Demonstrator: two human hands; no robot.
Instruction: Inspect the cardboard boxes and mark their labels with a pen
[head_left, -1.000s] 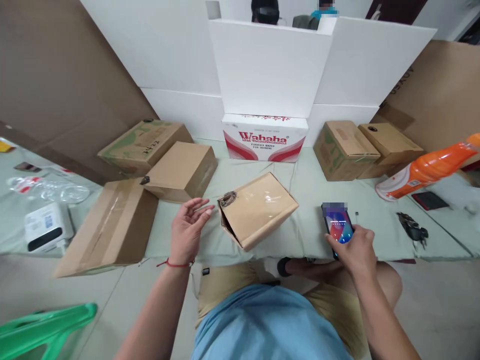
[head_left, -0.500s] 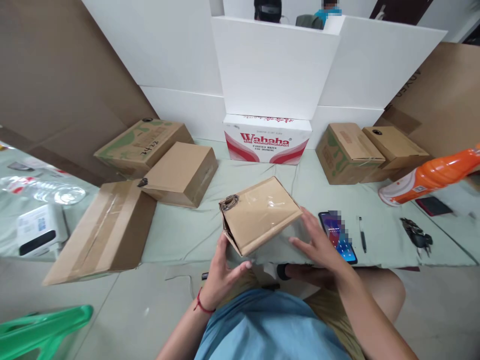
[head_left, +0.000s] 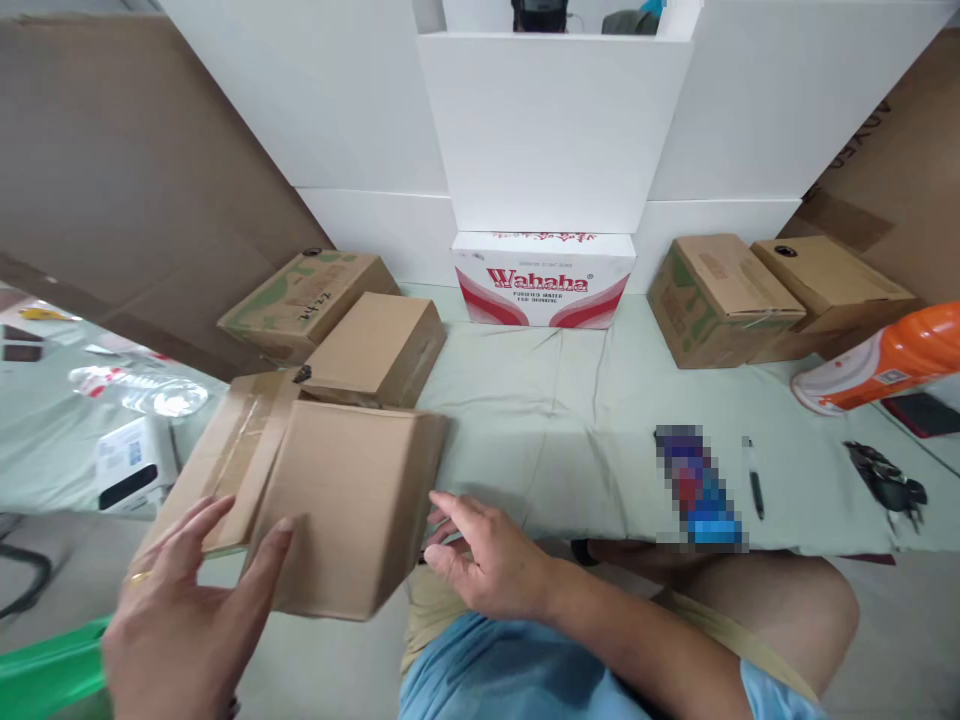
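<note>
A plain brown cardboard box point(head_left: 337, 500) is at the table's front left, against the taped box and just in front of another closed box. Its lower end reaches past the table's front edge. My left hand point(head_left: 199, 600) is at its left side, thumb and fingers spread apart, the thumb over the box's left edge; whether it presses there I cannot tell. My right hand point(head_left: 495, 560) is by the box's right face with loosely bent fingers and nothing in them. Beneath the left fingers lies part of the taped cardboard box point(head_left: 244, 430).
Behind stand a brown box point(head_left: 375, 340), a green-printed box point(head_left: 311, 295) and a white-and-red Wahaha carton point(head_left: 544, 285). Two more boxes point(head_left: 720, 300) are at right. A phone point(head_left: 697, 485), pen point(head_left: 754, 480), keys point(head_left: 889, 480) and orange bottle point(head_left: 892, 360) lie or stand at the right.
The box has moved from the table's middle to the front left and turned. Both hands have moved left with it. The view has shifted slightly.
</note>
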